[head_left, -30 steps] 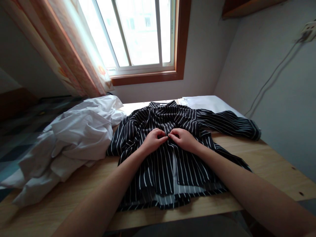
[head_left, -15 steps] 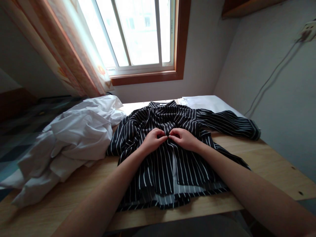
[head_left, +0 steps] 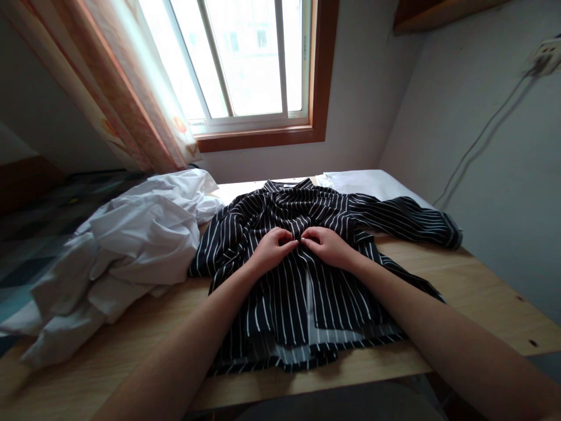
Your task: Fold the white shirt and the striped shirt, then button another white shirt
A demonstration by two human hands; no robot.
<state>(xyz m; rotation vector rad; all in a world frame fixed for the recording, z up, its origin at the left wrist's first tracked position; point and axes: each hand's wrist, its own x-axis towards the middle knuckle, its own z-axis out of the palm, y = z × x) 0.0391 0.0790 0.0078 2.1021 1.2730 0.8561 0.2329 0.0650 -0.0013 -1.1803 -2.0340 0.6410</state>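
A black shirt with white stripes (head_left: 284, 304) lies front up, its collar toward the window and its hem near the table's front edge. Both hands meet at the middle of its front. My left hand (head_left: 274, 248) is closed, thumb and fingers pinching the shirt's front edge. Right beside it, my right hand (head_left: 326, 245) also pinches the cloth, fingertips almost touching those of the left. Whatever small part lies between the fingertips is hidden. Below the hands the shirt front hangs apart in a narrow gap. One sleeve stretches out to the right.
Crumpled white cloth (head_left: 140, 234) is heaped at the left of the wooden table (head_left: 473, 292). A flat white item (head_left: 372, 182) lies at the back right. Behind are a window (head_left: 254, 58) and a curtain (head_left: 127, 88). A cable (head_left: 477, 137) runs down the right wall from a socket.
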